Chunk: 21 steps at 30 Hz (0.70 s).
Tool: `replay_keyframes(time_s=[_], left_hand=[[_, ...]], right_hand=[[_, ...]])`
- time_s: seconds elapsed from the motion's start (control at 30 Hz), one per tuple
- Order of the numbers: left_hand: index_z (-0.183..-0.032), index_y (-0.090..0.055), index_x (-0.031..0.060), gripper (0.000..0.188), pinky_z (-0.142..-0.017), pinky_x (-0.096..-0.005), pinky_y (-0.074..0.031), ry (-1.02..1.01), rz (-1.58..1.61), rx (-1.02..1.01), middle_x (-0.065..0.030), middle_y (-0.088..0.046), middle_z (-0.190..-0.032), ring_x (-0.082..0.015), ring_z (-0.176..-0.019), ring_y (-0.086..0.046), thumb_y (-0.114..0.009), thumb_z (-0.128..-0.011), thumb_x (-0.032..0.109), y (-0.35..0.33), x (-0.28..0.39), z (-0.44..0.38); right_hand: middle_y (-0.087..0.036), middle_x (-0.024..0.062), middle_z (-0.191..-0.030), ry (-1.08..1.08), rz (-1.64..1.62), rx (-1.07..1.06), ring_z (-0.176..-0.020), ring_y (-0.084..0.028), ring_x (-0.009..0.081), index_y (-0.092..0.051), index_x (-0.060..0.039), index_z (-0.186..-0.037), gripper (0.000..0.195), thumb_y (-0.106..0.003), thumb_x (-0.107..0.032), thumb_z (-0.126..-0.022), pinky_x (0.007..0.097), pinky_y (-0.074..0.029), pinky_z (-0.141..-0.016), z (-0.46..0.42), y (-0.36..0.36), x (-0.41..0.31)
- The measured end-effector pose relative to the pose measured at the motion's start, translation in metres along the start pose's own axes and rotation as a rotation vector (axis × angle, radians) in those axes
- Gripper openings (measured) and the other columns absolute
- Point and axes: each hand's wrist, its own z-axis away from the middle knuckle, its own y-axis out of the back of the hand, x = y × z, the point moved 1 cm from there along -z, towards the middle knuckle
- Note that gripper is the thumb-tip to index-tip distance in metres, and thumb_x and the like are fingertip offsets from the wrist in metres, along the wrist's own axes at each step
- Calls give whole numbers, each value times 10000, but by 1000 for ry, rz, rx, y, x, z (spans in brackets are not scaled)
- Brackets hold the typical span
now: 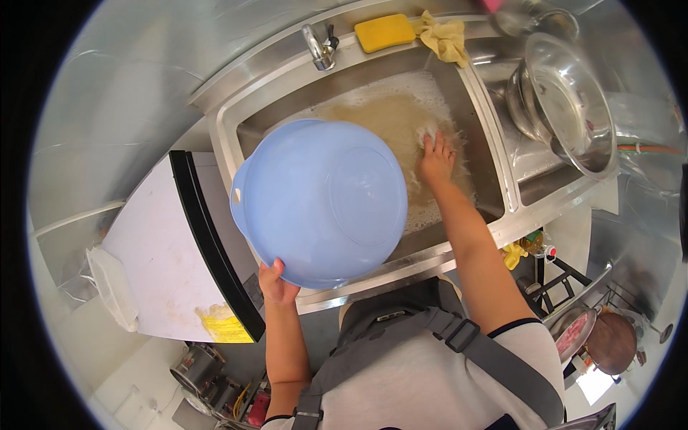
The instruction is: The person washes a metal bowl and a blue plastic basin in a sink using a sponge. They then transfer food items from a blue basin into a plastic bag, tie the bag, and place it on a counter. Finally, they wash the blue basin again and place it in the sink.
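Observation:
A large blue plastic basin [322, 199] is tilted over the left part of a stainless steel sink [492, 161], its underside facing the camera. My left hand [279, 282] grips the basin's lower rim, the thumb on the outside. Cloudy, foamy water [376, 110] stands in the sink. At its right side my right hand [438, 158] touches the water, with a whitish thing or foam at the fingertips; whether the hand holds anything is unclear. A yellow sponge [385, 33] and a yellow cloth [443, 38] lie on the back ledge, right of the faucet [321, 51].
Metal bowls [570, 107] stand in the right-hand basin of the sink. A white cabinet or appliance with a black edge [215, 242] adjoins the sink's left side. Below right are a bottle [533, 243] and a black rack [561, 287]; metal pots [196, 368] are at lower left.

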Motion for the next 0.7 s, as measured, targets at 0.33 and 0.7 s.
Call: replay_keyframes(time_s=[0.33,0.7], left_hand=[[-1307,-295,44,661,-932,-456,-384,-22,-5,175,-121,-446,-1234,-304,-1121,-451,-653,-771,193,9,-7,-32],[-1397,-134,123,888,-971,-393,-344,-61,-366,-48,-96,-316,-1351,-258,-1215,-357,-682,-701,63,-63,4,-15]], right_hand=[[-498,88,-1043,-72,-1492,-677,-957,-500,192,-509,-68,-1072,423,-694,-171,-705,306,-421,-808,29,132,-63],[-576,124,-765,322,-1148,73,-696,-552,261,-625,-20,-866,337,-736,-245,-641,324,-474,-628,-13,221,-134]])
